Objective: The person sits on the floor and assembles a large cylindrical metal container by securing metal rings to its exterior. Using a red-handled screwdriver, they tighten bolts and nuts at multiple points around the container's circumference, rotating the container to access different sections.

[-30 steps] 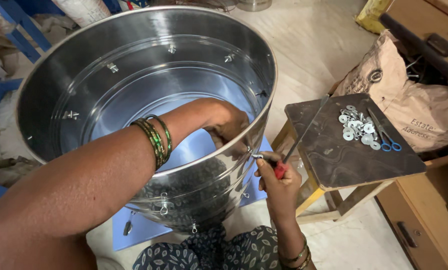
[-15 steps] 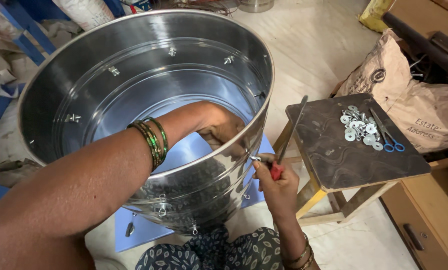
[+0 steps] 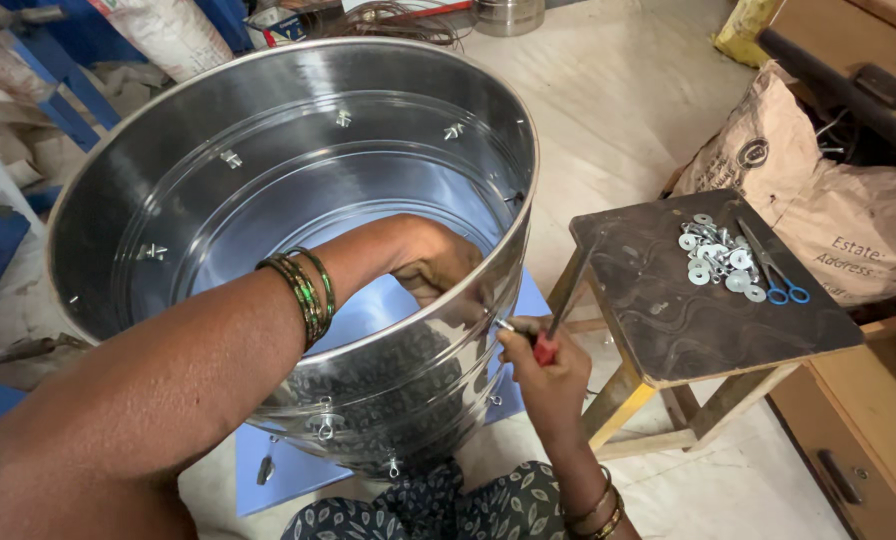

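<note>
The left hand (image 3: 430, 262) reaches over the rim into the big steel drum (image 3: 298, 180), which lies tilted on the floor over a blue sheet (image 3: 278, 475), and presses against the inner wall; whether its grip is closed on anything I cannot tell. Outside the wall, just opposite, the right hand (image 3: 548, 375) has its grip clamped on a red-handled screwdriver (image 3: 558, 320), its lower end at the drum's side. Close by, on a dark wooden stool (image 3: 688, 300), lie washers (image 3: 713, 258) and blue-handled scissors (image 3: 773, 270).
</note>
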